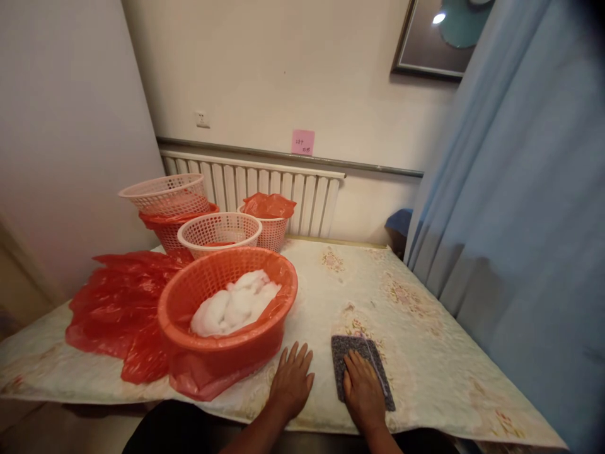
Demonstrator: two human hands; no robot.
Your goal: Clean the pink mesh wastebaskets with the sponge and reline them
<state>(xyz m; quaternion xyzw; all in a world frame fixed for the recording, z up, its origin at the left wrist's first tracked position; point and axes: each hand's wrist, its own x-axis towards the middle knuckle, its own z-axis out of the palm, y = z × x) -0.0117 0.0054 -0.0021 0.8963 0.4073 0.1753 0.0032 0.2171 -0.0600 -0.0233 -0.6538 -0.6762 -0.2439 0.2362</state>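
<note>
My left hand (292,379) lies palm down on the table cover, fingers outstretched and a little apart, holding nothing. It rests just right of a large red basket (227,340) lined with a red plastic bag. White fluffy stuff (236,302), which looks like cotton wool, is heaped in that basket. A dark grey folded cloth (343,350) lies on the table under my right hand (365,391). The fingers of that hand are close together, slightly bent and pressed onto the cloth. My palm hides the middle of it.
Crumpled red plastic bags (118,309) spread left of the red basket. Behind it stand a white basket (220,221), a stacked pink basket (165,195) and another basket (271,234) with a red liner. A radiator (307,195) runs along the wall; a blue curtain (501,221) hangs right.
</note>
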